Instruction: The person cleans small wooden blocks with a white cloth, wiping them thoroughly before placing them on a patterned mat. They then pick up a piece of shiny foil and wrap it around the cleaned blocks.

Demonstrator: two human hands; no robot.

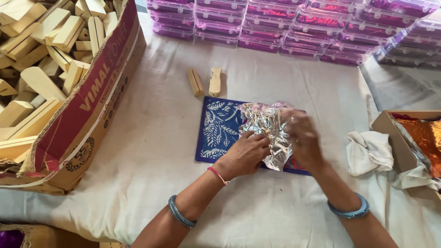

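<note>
Foil: crumpled silver foil sheet on the blue patterned mat, long axis running away from the person.
Left hand: palm down, fingers pinching the foil's near edge.
Right hand: blurred, curled against the foil's right side; grip unclear.

Small craft packing workshop, likely home-run or cottage scale. Work surface: table draped in white cloth, creased. Big cardboard carton at left, heaped with plain wooden blocks, unfinished. Along far edge, rows of clear plastic boxes with purple lining, stacked several high, all alike. Second open carton at right holds orange foil sheets. Bulk stock, repeated units, hand assembly set-up.
</note>
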